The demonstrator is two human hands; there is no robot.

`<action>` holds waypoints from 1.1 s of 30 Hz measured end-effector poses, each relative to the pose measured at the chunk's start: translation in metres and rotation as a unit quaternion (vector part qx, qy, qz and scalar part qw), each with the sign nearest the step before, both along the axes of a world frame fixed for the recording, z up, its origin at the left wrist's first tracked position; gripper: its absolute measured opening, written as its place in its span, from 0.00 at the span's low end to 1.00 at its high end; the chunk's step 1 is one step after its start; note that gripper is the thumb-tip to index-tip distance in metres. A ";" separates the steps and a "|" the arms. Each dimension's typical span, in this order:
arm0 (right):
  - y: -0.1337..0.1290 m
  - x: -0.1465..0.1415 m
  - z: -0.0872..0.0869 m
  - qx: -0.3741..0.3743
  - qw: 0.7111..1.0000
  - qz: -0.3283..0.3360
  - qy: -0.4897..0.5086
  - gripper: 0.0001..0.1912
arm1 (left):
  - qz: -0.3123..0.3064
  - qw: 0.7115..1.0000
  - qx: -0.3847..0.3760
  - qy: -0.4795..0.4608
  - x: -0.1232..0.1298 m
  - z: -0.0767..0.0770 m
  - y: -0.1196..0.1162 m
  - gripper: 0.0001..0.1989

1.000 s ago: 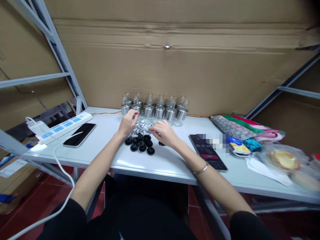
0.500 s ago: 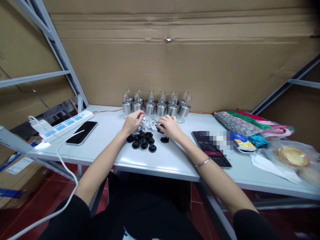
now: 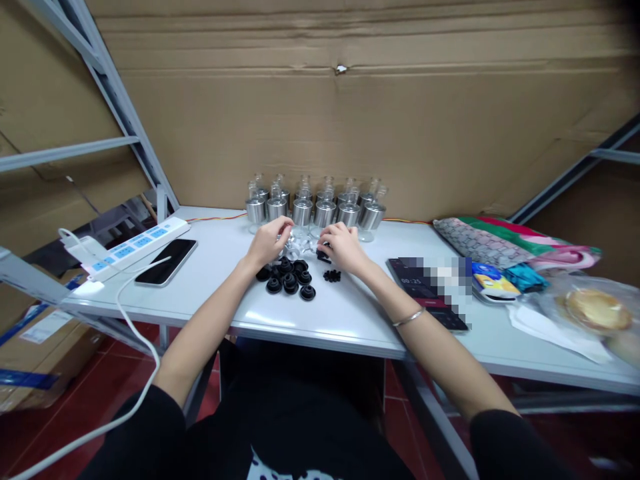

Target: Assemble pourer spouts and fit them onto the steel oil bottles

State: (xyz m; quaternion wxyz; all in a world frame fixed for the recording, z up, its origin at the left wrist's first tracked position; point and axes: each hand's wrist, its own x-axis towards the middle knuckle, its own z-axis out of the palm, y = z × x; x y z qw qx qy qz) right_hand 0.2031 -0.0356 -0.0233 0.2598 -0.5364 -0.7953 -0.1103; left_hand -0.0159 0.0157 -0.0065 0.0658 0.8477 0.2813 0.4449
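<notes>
My left hand [image 3: 270,241] is closed, its fingers curled and its fingertips close together beside a heap of clear plastic pieces [image 3: 299,247]. What it holds, if anything, is hidden. Just right of that heap, my right hand [image 3: 344,248] bends its fingers down in a pinch at some small black pieces [image 3: 324,252]; its grasp is too small to make out. Several round black caps [image 3: 290,283] lie in front of my left hand. A cluster of tiny black parts [image 3: 332,275] sits below my right hand. Behind stand rows of glass bottles with metal sleeves [image 3: 303,212].
On the left of the white table [image 3: 220,313] are a power strip [image 3: 140,247] and a phone [image 3: 167,262] with a white cable. Another phone [image 3: 420,293] lies on the right, near a yellow-blue packet [image 3: 493,280], a patterned fabric bundle [image 3: 515,250] and bagged round food [image 3: 597,310].
The view has shifted slightly. My right hand has drawn a little back to the right from the clear heap; my left hand stays nearly in place.
</notes>
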 end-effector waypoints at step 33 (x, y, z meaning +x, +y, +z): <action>-0.036 -0.018 0.034 0.096 0.988 0.093 0.071 0.04 | -0.071 0.992 0.060 0.084 0.011 0.006 -0.022 0.24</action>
